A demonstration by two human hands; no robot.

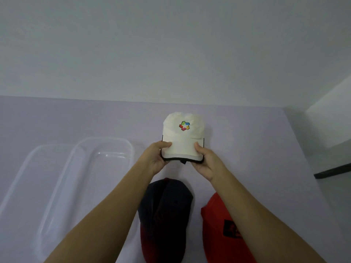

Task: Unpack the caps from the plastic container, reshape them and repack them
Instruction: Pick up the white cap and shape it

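A white cap with a multicoloured logo and a black-edged brim is held above the pale lilac table, its crown pointing away from me. My left hand grips the brim's left side and my right hand grips its right side, thumbs on top. Below my arms a navy cap with a red brim lies on the table. A red cap with a dark patch lies to its right, partly hidden by my right forearm. The clear plastic container stands at the left with no caps inside.
A clear lid lies flat to the left of the container, partly under it. A plain wall rises behind the table. The table's right edge runs diagonally at the right, with a dark ledge beyond it.
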